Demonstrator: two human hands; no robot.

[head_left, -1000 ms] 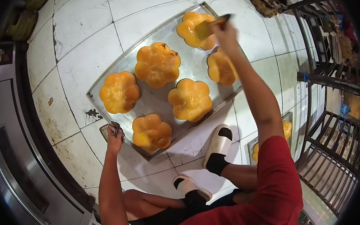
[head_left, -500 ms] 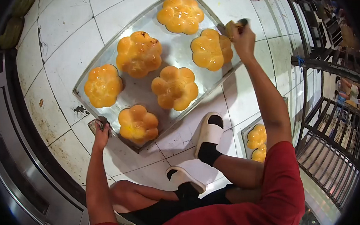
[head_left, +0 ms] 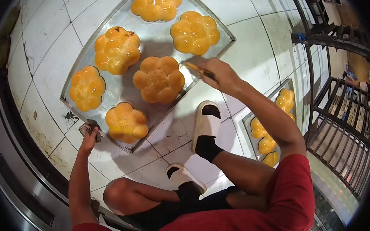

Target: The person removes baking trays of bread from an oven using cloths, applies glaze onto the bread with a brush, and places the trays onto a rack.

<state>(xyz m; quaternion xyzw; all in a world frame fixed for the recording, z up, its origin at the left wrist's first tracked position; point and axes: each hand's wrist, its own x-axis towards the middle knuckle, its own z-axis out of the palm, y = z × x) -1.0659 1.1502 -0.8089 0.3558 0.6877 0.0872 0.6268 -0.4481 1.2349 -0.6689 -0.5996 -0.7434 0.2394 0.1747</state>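
Note:
Closed around a pastry brush (head_left: 191,66), my right hand (head_left: 221,77) is over the tray's right edge. The bristle end is beside a flower-shaped bread (head_left: 159,79) whose top looks duller than the others. A glossy bread (head_left: 194,33) lies beyond the brush. My left hand (head_left: 89,140) grips a dark, worn cloth pad (head_left: 93,126) against the near left corner of the metal tray (head_left: 155,44). Near that hand are a glossy bread (head_left: 126,122) and another (head_left: 87,88). Two more shiny breads (head_left: 117,51) (head_left: 156,3) lie farther up the tray.
A second tray (head_left: 249,119) with several glossy breads stands on the tiled floor (head_left: 257,43) at the right, partly behind my right arm. A dark metal rack (head_left: 342,112) is at the far right. A metal-fronted cabinet (head_left: 14,164) stands at the left.
My right hand has moved with the brush from the far right bread to the duller middle one. The far right bread now looks glossy all over. The view has shifted.

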